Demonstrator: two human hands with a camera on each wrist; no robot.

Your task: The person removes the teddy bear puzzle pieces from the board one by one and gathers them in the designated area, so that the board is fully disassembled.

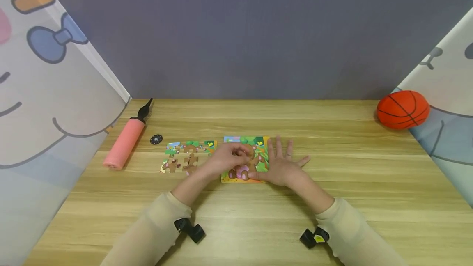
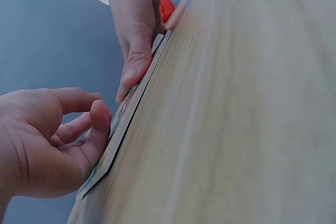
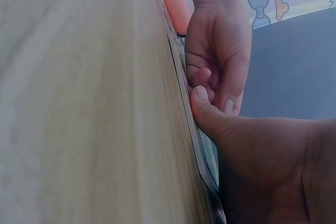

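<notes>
A wood-grain surface (image 1: 244, 221) carries everything. On its left side lies a pink pump (image 1: 125, 143); at the far right corner rests a red ball (image 1: 403, 110).

The bear puzzle board (image 1: 242, 179) lies flat near the middle, under the hands. It looks thin, light and fairly stiff, best held by its edges. It is the closest thing to a container, with the bear picture inside its border.

The right hand (image 1: 282, 169) spreads its fingers, thumb resting on the board. The left hand (image 1: 229, 158) curls its fingers over the picture; whether they pinch a piece, I cannot tell.

Loose puzzle pieces (image 1: 191, 159) lie left of the board, probably light, bendable and easiest lifted by the rim. Smallest is a black chip (image 1: 156, 139).
</notes>
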